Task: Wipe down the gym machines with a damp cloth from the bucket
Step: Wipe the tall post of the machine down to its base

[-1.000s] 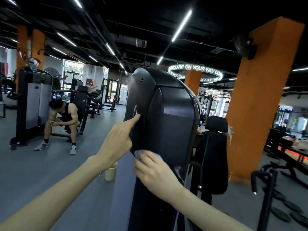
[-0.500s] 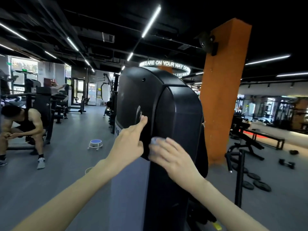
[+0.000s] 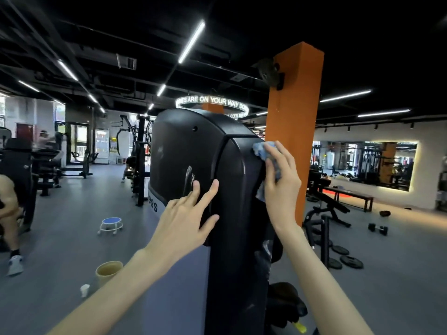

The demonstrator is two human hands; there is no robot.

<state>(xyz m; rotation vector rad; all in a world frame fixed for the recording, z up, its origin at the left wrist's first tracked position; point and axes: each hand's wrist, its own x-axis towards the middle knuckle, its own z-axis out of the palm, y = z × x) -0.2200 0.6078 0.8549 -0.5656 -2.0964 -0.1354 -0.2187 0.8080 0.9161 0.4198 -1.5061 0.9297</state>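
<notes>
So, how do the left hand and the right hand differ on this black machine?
The left hand is bare, fingers spread on the side of the machine cover; the right hand presses a blue cloth on its right edge. The right hand sits higher than the left hand. Both rest against the cover, fingers fairly straight.

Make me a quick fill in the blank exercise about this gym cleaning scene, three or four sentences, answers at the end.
1. The right hand presses a ____ cloth against the black machine.
2. The left hand touches the machine and holds ____.
3. The bucket stands on the ____, left of the machine.
4. The pillar behind the machine is ____.

Answers: blue; nothing; floor; orange.
</notes>
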